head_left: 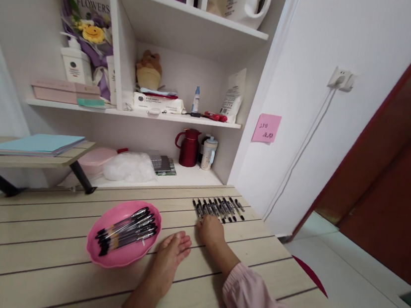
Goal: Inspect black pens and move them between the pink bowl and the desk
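Pens [129, 232]: slim and much alike, with black caps, clear-looking barrels and dark cores; highlights run along them.
Pink bowl [108, 216]: glossy, with a wavy rim; it holds one bundle of these pens, slanted roughly the same way, tan patches showing toward their near ends.
Row of pens [219, 207]: right of the bowl and a little beyond it, laid side by side on the striped desk [44, 274], dark at both ends; the spacing looks looser toward the far right.
Left hand [174, 252]: just right of the bowl, fingers extended and loosely spread, palm turned toward the other hand.
Right hand [211, 232]: farther right of the bowl, fingers curled down at the near left end of the row; whether they pinch a pen, I cannot tell.
Beyond the bowl: a red jug [190, 148] and a pale lidded cup [209, 153].
Left of the bowl: a small riser [55, 159] carrying a blue folder [38, 143].
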A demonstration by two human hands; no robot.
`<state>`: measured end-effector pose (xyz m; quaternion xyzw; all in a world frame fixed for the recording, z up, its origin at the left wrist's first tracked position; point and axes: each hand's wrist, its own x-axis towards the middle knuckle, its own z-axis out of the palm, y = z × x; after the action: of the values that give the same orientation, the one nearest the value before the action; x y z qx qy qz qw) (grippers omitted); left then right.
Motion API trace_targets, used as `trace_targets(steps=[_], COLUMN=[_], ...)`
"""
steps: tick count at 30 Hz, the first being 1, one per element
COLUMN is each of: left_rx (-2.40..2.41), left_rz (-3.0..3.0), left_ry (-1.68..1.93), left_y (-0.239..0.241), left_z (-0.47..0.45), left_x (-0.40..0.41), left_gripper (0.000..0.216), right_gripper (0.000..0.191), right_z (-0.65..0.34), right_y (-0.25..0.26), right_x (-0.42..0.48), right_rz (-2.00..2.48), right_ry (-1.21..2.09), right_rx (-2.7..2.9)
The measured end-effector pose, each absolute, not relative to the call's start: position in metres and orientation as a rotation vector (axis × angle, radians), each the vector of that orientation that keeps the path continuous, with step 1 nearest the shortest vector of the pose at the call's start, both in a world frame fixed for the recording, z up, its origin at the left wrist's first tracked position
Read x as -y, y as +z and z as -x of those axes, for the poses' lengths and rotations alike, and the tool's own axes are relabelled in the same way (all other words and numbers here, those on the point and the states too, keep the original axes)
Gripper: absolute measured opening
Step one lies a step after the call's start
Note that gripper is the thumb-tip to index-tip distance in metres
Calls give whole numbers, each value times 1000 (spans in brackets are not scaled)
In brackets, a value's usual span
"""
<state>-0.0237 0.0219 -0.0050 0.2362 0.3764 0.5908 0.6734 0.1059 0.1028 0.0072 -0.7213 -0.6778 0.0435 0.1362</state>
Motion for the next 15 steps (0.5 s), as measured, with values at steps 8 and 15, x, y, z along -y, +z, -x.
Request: trace_targets(steps=[8,15], left_rx=[-845,-842], left_rz=[-534,-556], left_ry=[1327,1334], left_y=[-7,-6], left_z=[24,24], left_x=[-22,-22], left_gripper=[29,32], right_gripper=[27,26], right_z=[-116,-141], right_y=[15,8], right_x=[-93,-60], right_rz=[2099,2118], right_ry=[126,142], right_rx=[1952,2023])
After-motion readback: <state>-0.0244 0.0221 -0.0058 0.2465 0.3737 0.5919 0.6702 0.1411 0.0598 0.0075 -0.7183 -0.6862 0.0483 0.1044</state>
